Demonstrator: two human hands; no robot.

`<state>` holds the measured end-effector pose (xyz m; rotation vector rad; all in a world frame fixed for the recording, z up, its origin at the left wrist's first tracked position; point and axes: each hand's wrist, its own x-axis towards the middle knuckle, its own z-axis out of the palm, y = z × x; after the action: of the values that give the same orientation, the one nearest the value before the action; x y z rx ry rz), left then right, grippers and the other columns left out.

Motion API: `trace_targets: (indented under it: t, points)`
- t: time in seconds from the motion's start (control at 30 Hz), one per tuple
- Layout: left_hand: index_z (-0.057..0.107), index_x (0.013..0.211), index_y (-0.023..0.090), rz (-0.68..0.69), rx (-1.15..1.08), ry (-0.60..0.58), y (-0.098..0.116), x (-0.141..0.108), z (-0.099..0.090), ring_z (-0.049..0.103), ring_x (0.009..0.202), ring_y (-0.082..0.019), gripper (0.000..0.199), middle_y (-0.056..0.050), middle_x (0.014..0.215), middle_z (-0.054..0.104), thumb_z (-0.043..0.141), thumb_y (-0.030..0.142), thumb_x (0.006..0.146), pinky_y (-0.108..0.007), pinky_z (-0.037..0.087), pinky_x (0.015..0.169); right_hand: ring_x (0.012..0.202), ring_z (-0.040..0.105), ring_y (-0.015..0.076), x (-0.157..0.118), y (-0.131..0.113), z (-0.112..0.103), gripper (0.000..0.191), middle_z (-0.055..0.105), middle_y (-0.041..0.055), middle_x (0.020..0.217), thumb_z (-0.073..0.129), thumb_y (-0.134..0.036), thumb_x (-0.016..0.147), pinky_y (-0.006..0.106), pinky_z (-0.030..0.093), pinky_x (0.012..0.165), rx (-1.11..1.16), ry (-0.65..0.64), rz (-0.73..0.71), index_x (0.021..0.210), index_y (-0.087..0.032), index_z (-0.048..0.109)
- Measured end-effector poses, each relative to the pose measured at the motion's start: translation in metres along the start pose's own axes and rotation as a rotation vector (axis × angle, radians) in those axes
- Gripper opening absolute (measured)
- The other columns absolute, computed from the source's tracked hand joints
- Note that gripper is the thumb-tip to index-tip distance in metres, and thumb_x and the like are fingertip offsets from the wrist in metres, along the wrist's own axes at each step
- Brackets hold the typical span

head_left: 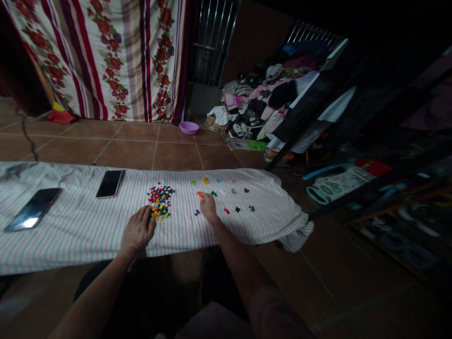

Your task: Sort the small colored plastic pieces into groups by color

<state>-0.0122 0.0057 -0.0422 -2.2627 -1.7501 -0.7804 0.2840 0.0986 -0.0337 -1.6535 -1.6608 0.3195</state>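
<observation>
Dim room, tiled floor (136, 146). All clock positions taken from the mixed pile. Floral striped curtain (123, 56) at 11, purple basin (189, 128) at 1, clothes heap (261, 101) between 1 and 2, printed panel (334, 182) at 3, its markings too small and dim to read. Counter (106, 221) draped in pink-and-grey striped cloth. Two phones, dark screens: one (109, 184) between 9 and 10, the other (33, 209) at 9 with a bright reflection; any brand marks illegible.

Mixed pile (160, 200): tiny bead-like pieces, red, green, white and blue toward 12, mostly yellow and orange toward 6; exact shape too small to tell. Sorted-looking clumps lie apart between 2 and 4: light green (192, 182), yellow (204, 180), light blue (218, 181), pink (232, 181) in the far row; orange (199, 193), dark green (213, 193), white (223, 192), grey (233, 190), brown (246, 190) in the middle; purple (197, 213), red (226, 211), black (238, 209), dark grey (251, 208) nearest.

Left hand (139, 229) at 7 to 8, palm down, fingers slightly bent and close together at the pile's edge; can't tell if anything is gripped. Right hand (208, 205) at 3, fingers drawn together right at the orange clump; can't tell whether a piece is pinched.
</observation>
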Motion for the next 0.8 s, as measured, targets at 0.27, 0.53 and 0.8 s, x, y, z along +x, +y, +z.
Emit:
trace_targets:
  t: [0.27,0.53,0.8]
  points:
    - [0.05,0.13,0.01,-0.015,-0.015,0.003,0.001,0.0,0.001,0.05,0.126,-0.029,0.051,-0.019,0.133,0.055,0.035,0.039,0.091,-0.044,0.042,0.105,0.102,0.056,0.0186,-0.006,-0.014,-0.006,0.036,0.065,0.0106,0.105,0.041,-0.003,0.078,0.033,0.046,0.094,-0.031,-0.011,0.014,0.1,-0.015,0.067]
    - [0.049,0.132,0.013,-0.036,-0.04,-0.01,0.004,0.002,-0.004,0.048,0.128,-0.027,0.048,-0.016,0.134,0.056,0.034,0.036,0.093,-0.045,0.041,0.107,0.1,0.057,0.018,-0.027,-0.055,0.007,0.032,0.063,0.0069,0.101,0.044,-0.005,0.081,0.032,0.046,0.093,-0.011,-0.117,-0.125,0.098,-0.02,0.067]
    - [0.046,0.135,0.013,-0.053,-0.098,-0.004,0.001,0.001,0.002,0.048,0.128,-0.027,0.048,-0.017,0.133,0.055,0.033,0.031,0.092,-0.048,0.041,0.106,0.097,0.058,0.0178,-0.063,-0.094,0.037,0.032,0.062,0.0056,0.101,0.048,-0.006,0.08,0.03,0.046,0.091,0.006,-0.257,-0.17,0.101,-0.023,0.067]
